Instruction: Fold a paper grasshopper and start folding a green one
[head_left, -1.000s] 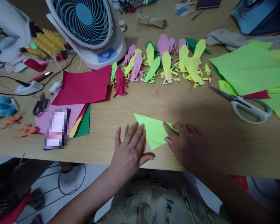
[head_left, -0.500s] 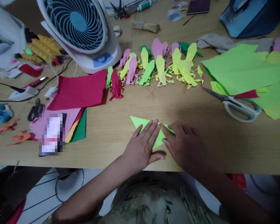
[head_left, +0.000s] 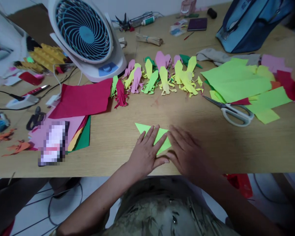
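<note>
A light green sheet of paper (head_left: 162, 141), folded to a triangle, lies flat on the wooden table (head_left: 118, 147) before me. My left hand (head_left: 145, 152) presses down on its left part, fingers spread and thumb stretched to the right. On the right end of the paper rests my right hand (head_left: 185, 149), its fingers out flat and hiding that corner. Beyond the hands stands a row of cut paper figures, among them a yellow figure (head_left: 164, 80), a pink figure (head_left: 137, 79) and a red figure (head_left: 121, 93).
White-handled scissors (head_left: 236, 114) lie to the right beside green paper sheets (head_left: 238, 77). At left are a red sheet (head_left: 83, 100), a phone (head_left: 54, 142) and black scissors (head_left: 36, 118). A fan (head_left: 86, 36) and a blue bag (head_left: 250, 29) stand at the back.
My right hand has flattened out, and its fingers now cover the paper's right corner. My left fingers have spread wider. The view has tilted up and shifted slightly right.
</note>
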Tool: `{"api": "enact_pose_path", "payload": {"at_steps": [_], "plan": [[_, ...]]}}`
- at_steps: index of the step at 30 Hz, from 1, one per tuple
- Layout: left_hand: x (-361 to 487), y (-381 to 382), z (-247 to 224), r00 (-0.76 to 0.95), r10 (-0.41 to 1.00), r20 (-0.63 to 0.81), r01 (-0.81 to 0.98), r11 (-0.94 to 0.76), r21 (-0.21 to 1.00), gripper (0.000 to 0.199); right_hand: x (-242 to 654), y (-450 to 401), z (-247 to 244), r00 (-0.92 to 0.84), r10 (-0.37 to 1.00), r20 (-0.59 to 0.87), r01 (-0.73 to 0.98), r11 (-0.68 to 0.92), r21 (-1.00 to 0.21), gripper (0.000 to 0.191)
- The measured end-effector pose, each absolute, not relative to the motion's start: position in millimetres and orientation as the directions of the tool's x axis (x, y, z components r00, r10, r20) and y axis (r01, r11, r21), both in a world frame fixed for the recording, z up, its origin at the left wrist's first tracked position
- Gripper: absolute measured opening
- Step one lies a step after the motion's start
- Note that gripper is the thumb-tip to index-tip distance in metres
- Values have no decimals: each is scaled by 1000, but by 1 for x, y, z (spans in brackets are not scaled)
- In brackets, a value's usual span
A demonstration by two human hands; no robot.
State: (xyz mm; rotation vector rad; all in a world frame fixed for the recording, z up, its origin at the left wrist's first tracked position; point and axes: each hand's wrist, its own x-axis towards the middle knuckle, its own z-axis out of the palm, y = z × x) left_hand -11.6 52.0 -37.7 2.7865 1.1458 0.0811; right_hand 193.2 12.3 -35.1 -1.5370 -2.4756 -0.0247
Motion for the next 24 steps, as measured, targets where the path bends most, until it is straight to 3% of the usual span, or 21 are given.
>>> {"api": "enact_pose_path", "payload": {"at_steps": [2, 6, 19, 24], "plan": [[-11, 52, -37, 706, 708, -5, 702, -700, 135, 86, 189, 15, -40, -486, 854, 185, 842, 514, -160, 59], [-12, 51, -38, 692, 721, 30, 711, -689, 142, 87, 194, 14, -45, -452, 880, 147, 857, 474, -200, 61], [-30, 49, -38, 582, 813, 21, 808, -581, 101, 88, 212, 0, -49, -233, 962, 142, 958, 253, -137, 61], [-17, 56, -25, 554, 833, 2, 829, -551, 92, 76, 207, 4, -45, -236, 955, 180, 955, 262, -136, 63]]}}
